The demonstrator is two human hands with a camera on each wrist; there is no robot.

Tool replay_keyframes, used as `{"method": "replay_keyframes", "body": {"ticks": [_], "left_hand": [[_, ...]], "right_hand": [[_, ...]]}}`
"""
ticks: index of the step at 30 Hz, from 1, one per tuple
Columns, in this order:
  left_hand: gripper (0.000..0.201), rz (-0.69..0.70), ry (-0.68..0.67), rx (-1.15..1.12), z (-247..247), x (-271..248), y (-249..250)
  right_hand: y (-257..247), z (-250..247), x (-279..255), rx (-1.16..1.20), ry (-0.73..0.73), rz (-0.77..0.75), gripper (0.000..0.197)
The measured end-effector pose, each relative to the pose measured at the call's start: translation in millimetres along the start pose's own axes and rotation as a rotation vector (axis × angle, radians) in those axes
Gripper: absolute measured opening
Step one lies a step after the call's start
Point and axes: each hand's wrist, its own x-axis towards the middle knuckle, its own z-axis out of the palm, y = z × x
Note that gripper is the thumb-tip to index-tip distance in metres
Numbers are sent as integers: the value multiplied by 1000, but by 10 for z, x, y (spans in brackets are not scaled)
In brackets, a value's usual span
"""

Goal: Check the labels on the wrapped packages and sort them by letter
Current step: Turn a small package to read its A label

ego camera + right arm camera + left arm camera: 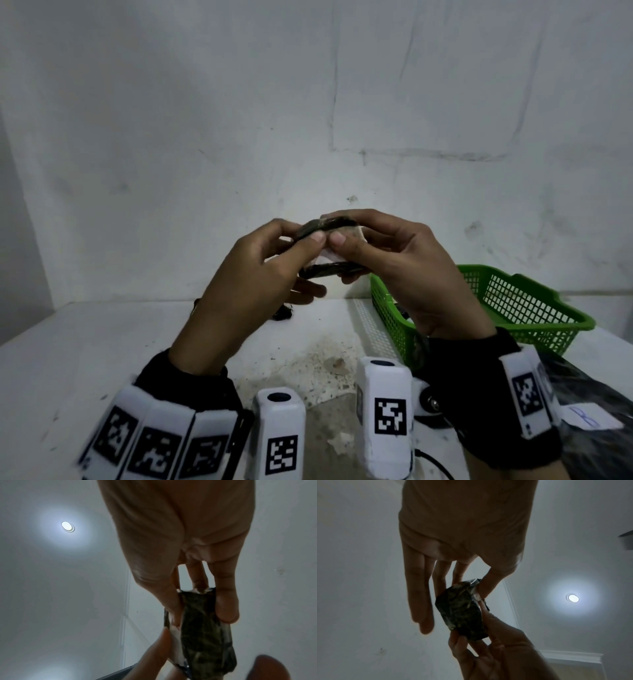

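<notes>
A small wrapped package [329, 270] in dark crinkled foil is held up above the table, in front of the wall. My left hand [305, 236] pinches its left side, and my right hand [363, 240] pinches its right side, both thumbs pressing on the side that faces me. A white label [323, 256] shows between the thumbs; its letter is hidden. The left wrist view shows the package [462, 609] from below, and so does the right wrist view, with the package [202, 635] between thumb and fingers. Another dark package [282, 313] lies on the table.
A green mesh basket [524, 308] stands on the table at the right, with a white mesh basket [371, 329] against its left side. A paper slip marked B [589, 416] lies on a dark sheet [589, 387] at the lower right. The white table [102, 342] ends at the wall.
</notes>
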Motion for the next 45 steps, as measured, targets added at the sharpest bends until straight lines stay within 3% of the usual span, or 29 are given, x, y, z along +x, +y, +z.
{"method": "replay_keyframes", "body": {"ticks": [3, 5, 10, 13, 16, 20, 23, 30, 37, 42, 45], "left_hand": [[32, -48, -62, -214, -18, -11, 39], [26, -27, -40, -264, -46, 5, 40], [14, 22, -26, -219, -93, 17, 21], [21, 4, -42, -193, -114, 21, 8], [7, -13, -26, -178, -124, 18, 12], [23, 21, -6, -140, -121, 9, 5], [35, 8, -6, -168, -91, 18, 1], [27, -20, -14, -155, -84, 13, 12], [27, 37, -14, -97, -113, 11, -3], [16, 30, 33, -96, -73, 32, -28], [16, 73, 50, -77, -81, 27, -32]], "right_hand": [[-22, -10, 4, 32, -13, 9, 21], [-50, -25, 2, 98, -33, 40, 22], [-53, -28, 5, 147, 0, 85, 40], [-39, -8, 7, 144, -10, 79, 35], [-42, -12, 1, 134, -26, 97, 39], [-40, -30, -6, 93, -37, 109, 45], [-36, -53, -11, 71, -32, 87, 43], [-64, -28, -25, -26, -25, 59, 41], [-78, -23, -26, 39, -56, 60, 12], [-68, -45, -24, 36, -60, 31, 27], [-55, -35, -6, 43, -37, 78, 24]]}}
